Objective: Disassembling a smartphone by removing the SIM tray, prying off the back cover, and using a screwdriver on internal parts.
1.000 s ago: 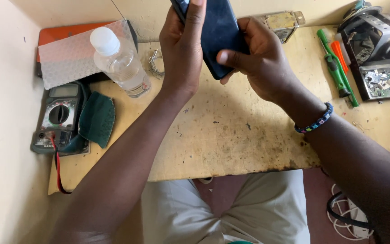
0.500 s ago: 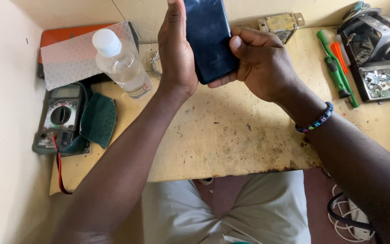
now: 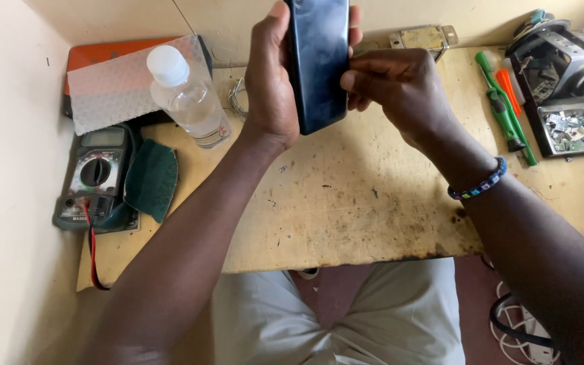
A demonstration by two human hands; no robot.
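Desk: worn wood; bottle and meter toward its left edge, screwdrivers toward the right.
Phone: held upright above the desk's far edge; likely light, stiff, glossy and slippery, glass fragile; best taken by its long edges.
Left hand: grip wrapped on the phone's left edge.
Right hand: fingertips pinch the right edge.
Change: the phone stands higher and more upright than half a second ago.

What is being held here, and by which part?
A dark phone, upright above the bench: the left hand grips its left long edge, the right hand touches its right edge.
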